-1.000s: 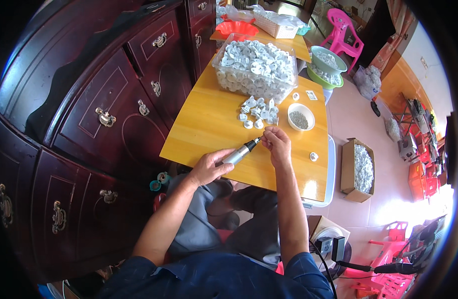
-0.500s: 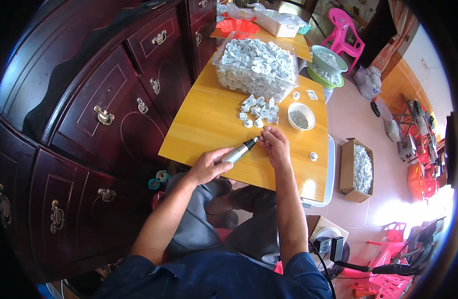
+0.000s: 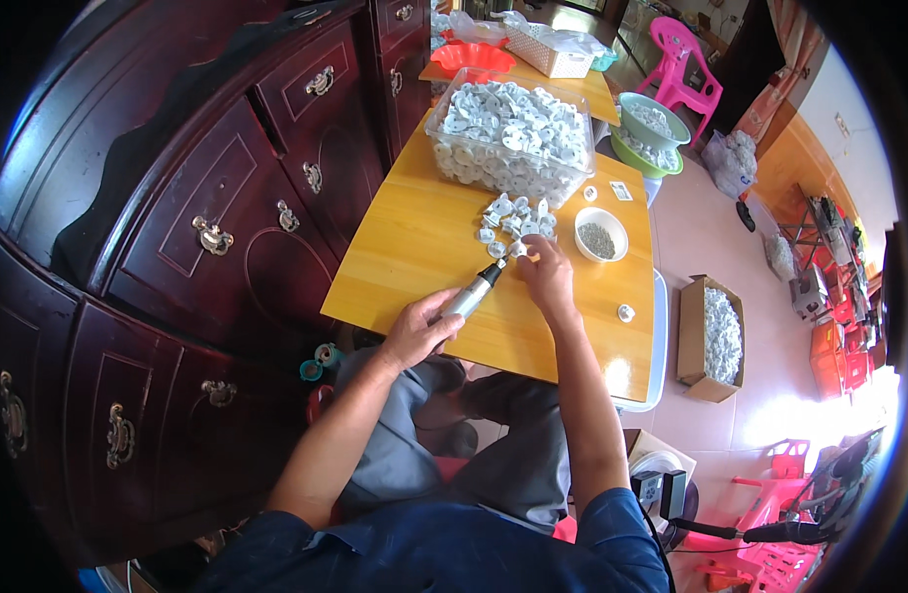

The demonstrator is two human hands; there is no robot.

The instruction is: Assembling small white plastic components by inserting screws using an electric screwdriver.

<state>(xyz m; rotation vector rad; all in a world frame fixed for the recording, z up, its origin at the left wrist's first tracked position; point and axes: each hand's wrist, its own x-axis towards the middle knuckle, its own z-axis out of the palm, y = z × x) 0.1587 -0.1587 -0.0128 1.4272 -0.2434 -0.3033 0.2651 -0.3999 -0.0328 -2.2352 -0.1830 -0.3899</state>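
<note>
My left hand (image 3: 421, 328) is wrapped round a silver electric screwdriver (image 3: 466, 300) with a black nose. The tool slants up over the table, its tip beside the loose white parts. At the near edge of the small pile, my right hand (image 3: 547, 277) pinches a small white plastic part (image 3: 518, 249) with thumb and fingertips. Other white plastic parts (image 3: 523, 216) lie heaped just beyond it. A white bowl (image 3: 620, 244) of small metal pieces, probably screws, stands to the right of the pile. One white part (image 3: 625, 312) sits alone near the table's right side.
A clear plastic tub (image 3: 513, 178) full of white parts stands at the back of the yellow table (image 3: 405, 247). Dark wooden drawers (image 3: 177, 247) flank the left. On the floor at right is a cardboard box (image 3: 689, 336) of white parts. Stacked basins (image 3: 627, 148) stand behind.
My right hand has moved from the screwdriver's tip up to the pile and reached a white part. The screwdriver has tilted slightly more upright in my left hand.
</note>
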